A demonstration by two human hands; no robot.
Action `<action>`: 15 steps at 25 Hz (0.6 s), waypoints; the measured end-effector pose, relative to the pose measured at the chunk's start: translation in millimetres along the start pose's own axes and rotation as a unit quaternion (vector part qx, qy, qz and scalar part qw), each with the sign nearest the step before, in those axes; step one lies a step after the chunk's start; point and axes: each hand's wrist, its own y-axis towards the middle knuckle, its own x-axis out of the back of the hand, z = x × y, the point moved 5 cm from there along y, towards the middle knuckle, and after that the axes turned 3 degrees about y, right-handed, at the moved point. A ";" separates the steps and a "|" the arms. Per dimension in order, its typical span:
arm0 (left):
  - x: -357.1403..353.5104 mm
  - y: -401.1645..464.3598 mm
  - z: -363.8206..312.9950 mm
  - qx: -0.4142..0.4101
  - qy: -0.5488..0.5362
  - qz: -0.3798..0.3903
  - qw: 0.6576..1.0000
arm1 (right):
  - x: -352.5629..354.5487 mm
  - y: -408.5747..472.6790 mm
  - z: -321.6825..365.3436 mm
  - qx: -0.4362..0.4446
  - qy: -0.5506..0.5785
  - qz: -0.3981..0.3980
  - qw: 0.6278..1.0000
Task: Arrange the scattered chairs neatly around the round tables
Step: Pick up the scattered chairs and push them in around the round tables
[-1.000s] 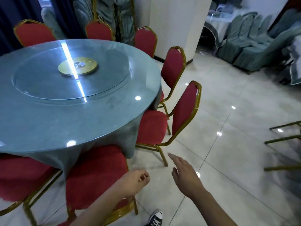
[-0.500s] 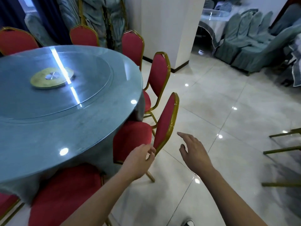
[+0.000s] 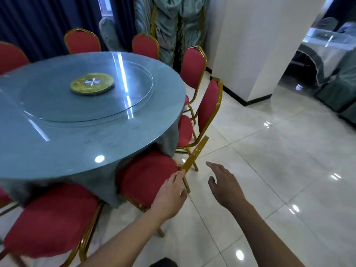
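Glossy white floor tiles [image 3: 269,170]; my left grip [image 3: 169,193], fingers straight, touches the padded red chair's [image 3: 146,176] gold metal frame, tucked under the round glass tabletop [image 3: 67,143]. Right grip [image 3: 225,185] hovers apart beside it.

To the right of the right hand [image 3: 225,186] the tiled floor [image 3: 279,170] lies open as far as the white pillar [image 3: 248,45], so a hand can pass there freely. To the left the way is blocked: the nearest red chair [image 3: 148,176] stands with its gold back edge [image 3: 195,154] just in front of the left hand [image 3: 170,195], whose fingertips touch it, and its seat goes under the hanging cloth of the round bench [image 3: 86,116]. More red chairs stand close side by side along the bench rim, one [image 3: 208,105] just behind the nearest chair and one [image 3: 52,218] at the lower left, leaving only narrow gaps between them.
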 end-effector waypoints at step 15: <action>-40.2 91.9 28.5 0.196 0.026 -0.010 0.980 | -44.3 182.0 -55.6 0.161 -0.116 0.189 0.962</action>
